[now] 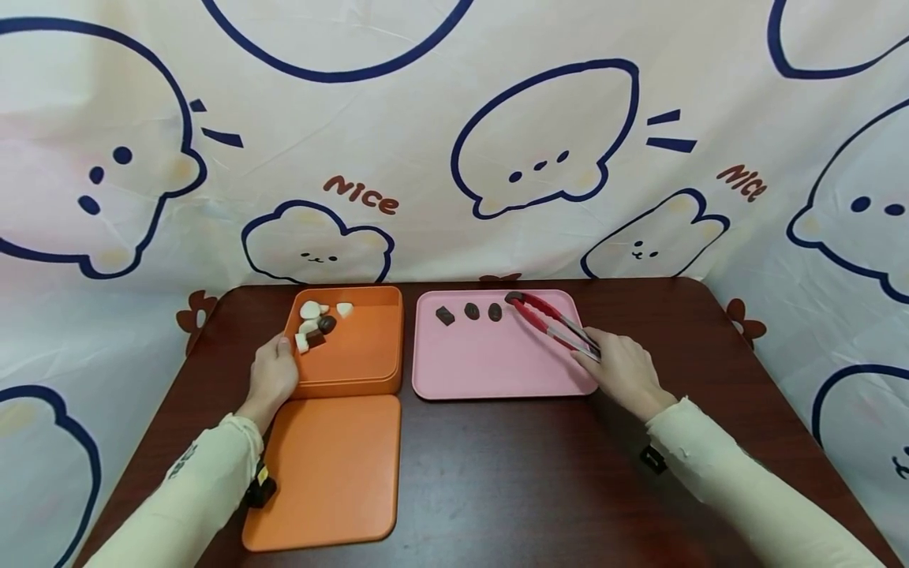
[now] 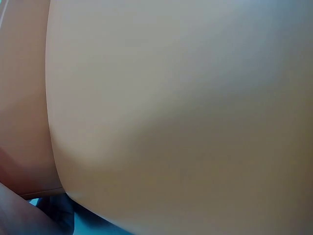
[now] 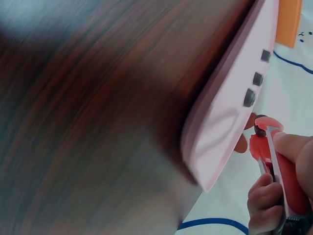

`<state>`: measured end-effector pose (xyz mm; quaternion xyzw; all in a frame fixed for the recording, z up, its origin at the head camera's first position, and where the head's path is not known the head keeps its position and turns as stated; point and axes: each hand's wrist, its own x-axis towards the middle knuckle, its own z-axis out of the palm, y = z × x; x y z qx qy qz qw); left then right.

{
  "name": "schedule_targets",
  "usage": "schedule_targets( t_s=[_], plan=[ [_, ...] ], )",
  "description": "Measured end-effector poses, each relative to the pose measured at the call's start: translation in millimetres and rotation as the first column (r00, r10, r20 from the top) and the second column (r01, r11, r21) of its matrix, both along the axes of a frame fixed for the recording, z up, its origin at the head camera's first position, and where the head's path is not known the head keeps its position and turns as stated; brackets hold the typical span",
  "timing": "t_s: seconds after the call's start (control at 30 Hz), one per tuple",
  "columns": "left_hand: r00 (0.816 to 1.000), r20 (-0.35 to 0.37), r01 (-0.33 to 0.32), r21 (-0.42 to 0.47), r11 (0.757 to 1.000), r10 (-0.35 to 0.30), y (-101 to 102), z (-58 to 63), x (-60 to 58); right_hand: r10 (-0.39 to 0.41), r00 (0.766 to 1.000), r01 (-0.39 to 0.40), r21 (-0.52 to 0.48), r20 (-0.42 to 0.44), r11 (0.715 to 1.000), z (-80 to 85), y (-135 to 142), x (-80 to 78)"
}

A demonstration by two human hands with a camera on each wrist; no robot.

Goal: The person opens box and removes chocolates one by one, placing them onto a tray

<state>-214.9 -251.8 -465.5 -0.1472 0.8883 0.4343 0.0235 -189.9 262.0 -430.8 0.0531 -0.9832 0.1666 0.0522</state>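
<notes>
In the head view my left hand [image 1: 273, 375] grips the left wall of an orange box [image 1: 362, 355], thumb at the rim. Several white and dark brown chocolate-like pieces [image 1: 310, 309] lie toward the box's left side. My right hand [image 1: 628, 371] holds red-tipped metal tongs [image 1: 543, 317], and their tips pinch a dark brown piece [image 1: 513, 297] above the back of a pink tray [image 1: 490, 367]. Three dark pieces [image 1: 472, 311] sit in a row on that tray. The right wrist view also shows the tongs [image 3: 288, 186] with the dark piece [image 3: 260, 125] between their tips.
A flat orange lid [image 1: 327, 473] lies in front of the box and fills most of the left wrist view. Everything stands on a dark wood table [image 1: 511, 473]. A white cloth [image 1: 412, 142] printed with cartoon figures hangs behind and at the sides.
</notes>
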Motion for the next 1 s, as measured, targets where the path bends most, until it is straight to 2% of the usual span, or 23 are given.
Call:
schedule_targets(
  t_s=[0.3, 0.57, 1.0],
  plan=[
    [1.0, 0.005, 0.007, -0.001, 1.0, -0.007, 0, -0.6, 0.1, 0.02, 0.998, -0.012, 0.106, -0.068, 0.994, -7.6, 8, -7.7],
    [1.0, 0.002, 0.001, 0.004, 1.0, -0.001, 0, -0.2, -0.4, 0.031, 0.997, -0.017, 0.215, -0.066, 0.976, -9.3, 5, -5.0],
    [1.0, -0.005, 0.007, -0.008, 1.0, -0.007, -1, -0.6, -0.9, 0.013, 1.0, -0.013, 0.147, 0.002, 0.989, 2.3, 3, 1.4]
  ],
)
